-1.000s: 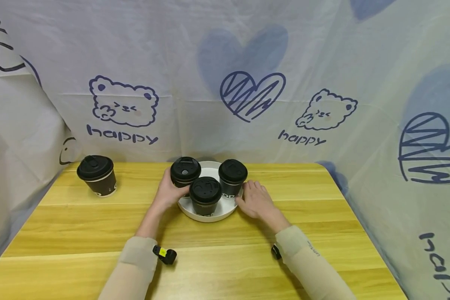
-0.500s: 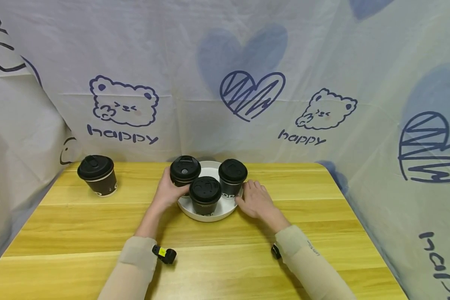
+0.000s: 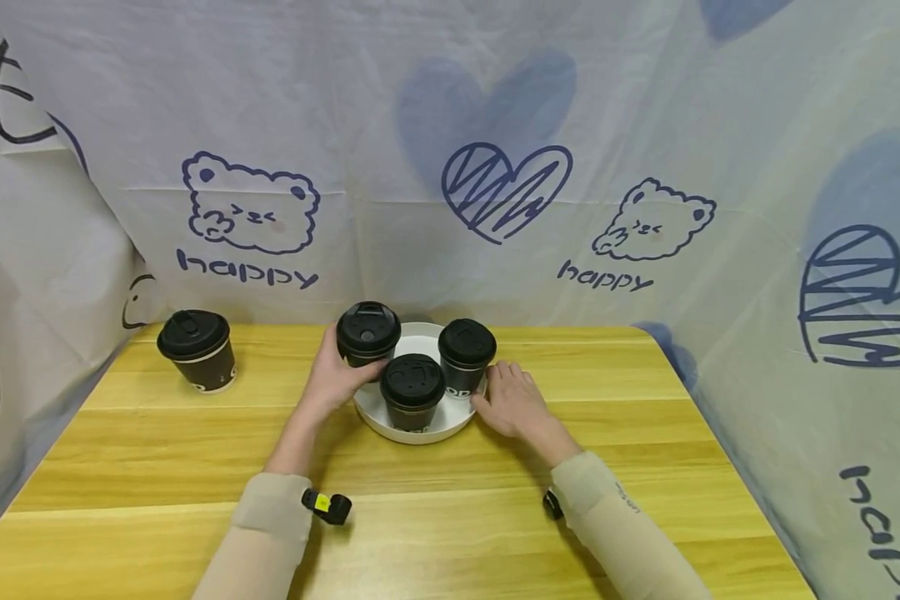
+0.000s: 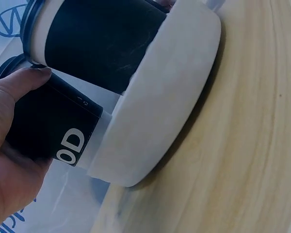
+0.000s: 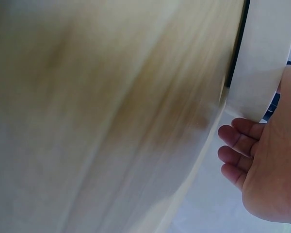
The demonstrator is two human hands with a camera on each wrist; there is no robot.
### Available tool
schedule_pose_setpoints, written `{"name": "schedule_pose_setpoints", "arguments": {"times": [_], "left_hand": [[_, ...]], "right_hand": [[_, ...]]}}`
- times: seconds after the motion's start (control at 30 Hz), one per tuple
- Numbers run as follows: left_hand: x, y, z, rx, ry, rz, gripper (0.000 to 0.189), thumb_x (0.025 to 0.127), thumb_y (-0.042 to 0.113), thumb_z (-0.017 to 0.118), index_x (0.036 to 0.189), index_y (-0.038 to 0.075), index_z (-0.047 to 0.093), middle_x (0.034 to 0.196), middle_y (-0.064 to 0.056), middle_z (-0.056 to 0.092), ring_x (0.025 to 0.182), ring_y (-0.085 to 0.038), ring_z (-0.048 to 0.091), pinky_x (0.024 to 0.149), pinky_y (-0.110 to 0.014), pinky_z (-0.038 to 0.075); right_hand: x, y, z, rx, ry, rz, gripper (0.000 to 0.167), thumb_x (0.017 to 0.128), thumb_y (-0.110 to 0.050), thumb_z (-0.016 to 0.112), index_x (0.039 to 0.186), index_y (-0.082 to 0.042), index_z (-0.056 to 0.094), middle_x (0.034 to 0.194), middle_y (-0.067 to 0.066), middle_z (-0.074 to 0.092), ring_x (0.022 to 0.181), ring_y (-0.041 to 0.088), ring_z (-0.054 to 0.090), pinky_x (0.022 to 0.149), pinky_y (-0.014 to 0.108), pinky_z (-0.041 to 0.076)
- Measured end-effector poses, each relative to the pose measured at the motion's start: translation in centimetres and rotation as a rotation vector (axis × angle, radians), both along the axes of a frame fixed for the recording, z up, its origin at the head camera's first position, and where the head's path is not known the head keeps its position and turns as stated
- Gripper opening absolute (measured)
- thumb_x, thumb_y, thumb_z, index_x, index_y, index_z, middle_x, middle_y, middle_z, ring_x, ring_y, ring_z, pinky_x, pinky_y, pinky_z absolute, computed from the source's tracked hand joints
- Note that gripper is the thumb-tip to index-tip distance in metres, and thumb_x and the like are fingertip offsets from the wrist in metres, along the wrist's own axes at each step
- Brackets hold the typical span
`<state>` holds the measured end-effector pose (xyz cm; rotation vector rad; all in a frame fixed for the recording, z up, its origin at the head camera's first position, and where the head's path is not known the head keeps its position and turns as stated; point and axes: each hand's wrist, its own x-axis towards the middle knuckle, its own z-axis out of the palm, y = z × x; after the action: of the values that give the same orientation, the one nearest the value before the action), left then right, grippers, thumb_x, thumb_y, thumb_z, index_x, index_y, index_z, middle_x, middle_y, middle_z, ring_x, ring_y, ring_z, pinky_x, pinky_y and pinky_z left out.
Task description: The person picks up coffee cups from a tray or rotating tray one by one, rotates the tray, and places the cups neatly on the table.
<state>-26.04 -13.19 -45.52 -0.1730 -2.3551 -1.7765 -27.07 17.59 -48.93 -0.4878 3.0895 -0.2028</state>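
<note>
In the head view my left hand (image 3: 333, 375) grips a black lidded paper coffee cup (image 3: 368, 332) at the back left of a round white tray (image 3: 438, 435). The left wrist view shows the thumb across this cup (image 4: 53, 119) just below its lid, its base close to the tray wall (image 4: 160, 102). Two more lidded cups stand on the tray, a front cup (image 3: 412, 392) and a right cup (image 3: 467, 354). My right hand (image 3: 513, 404) holds the tray's right side, thumb at the rim. Its fingers bend beside the tray wall (image 5: 262, 63) in the right wrist view.
Another lidded coffee cup (image 3: 198, 350) stands at the far left of the wooden table (image 3: 435, 533). Behind the table's back edge hangs a white printed cloth (image 3: 390, 242), which also covers both sides.
The cup in my left hand has risen a little and shifted slightly left, away from the front cup. My right hand, the tray and the other cups have stayed put.
</note>
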Motion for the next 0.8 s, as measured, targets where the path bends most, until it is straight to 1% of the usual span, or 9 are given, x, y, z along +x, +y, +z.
{"name": "schedule_pose_setpoints", "arguments": {"times": [0.27,0.47,0.63,0.8], "left_hand": [[0.3,-0.2,1.0,0.021,0.018,0.014,0.097,0.08,0.013,0.089,0.156,-0.001,0.03,0.154,-0.025,0.043,0.146,-0.04,0.038,0.125,-0.058,0.021],[0.5,-0.7,1.5,0.023,0.026,0.024,0.097,0.081,0.01,0.088,0.157,-0.001,0.029,0.156,-0.024,0.041,0.149,-0.039,0.035,0.125,-0.057,0.021],[0.7,-1.3,1.9,0.023,0.036,0.047,0.098,0.081,0.01,0.088,0.158,-0.001,0.028,0.157,-0.024,0.04,0.149,-0.039,0.034,0.125,-0.057,0.021],[0.8,-2.0,2.0,0.029,0.049,0.076,0.096,0.082,0.008,0.087,0.156,-0.003,0.028,0.156,-0.025,0.04,0.148,-0.039,0.036,0.125,-0.055,0.024]], "right_hand": [[0.1,-0.1,0.1,-0.003,0.014,-0.005,0.054,0.099,-0.044,0.045,0.127,0.001,0.054,0.117,0.014,0.052,0.109,0.032,0.046,0.092,0.044,0.042],[0.1,-0.1,0.1,0.0,0.001,-0.003,0.056,0.1,-0.044,0.044,0.129,0.002,0.053,0.118,0.015,0.052,0.108,0.032,0.046,0.093,0.044,0.043],[0.1,-0.1,0.1,-0.001,0.004,-0.001,0.058,0.1,-0.046,0.044,0.131,0.003,0.053,0.12,0.015,0.052,0.11,0.033,0.046,0.094,0.044,0.043],[0.1,-0.1,0.0,0.001,0.009,0.0,0.057,0.1,-0.046,0.045,0.13,0.003,0.053,0.118,0.016,0.052,0.11,0.033,0.046,0.094,0.045,0.043]]}}
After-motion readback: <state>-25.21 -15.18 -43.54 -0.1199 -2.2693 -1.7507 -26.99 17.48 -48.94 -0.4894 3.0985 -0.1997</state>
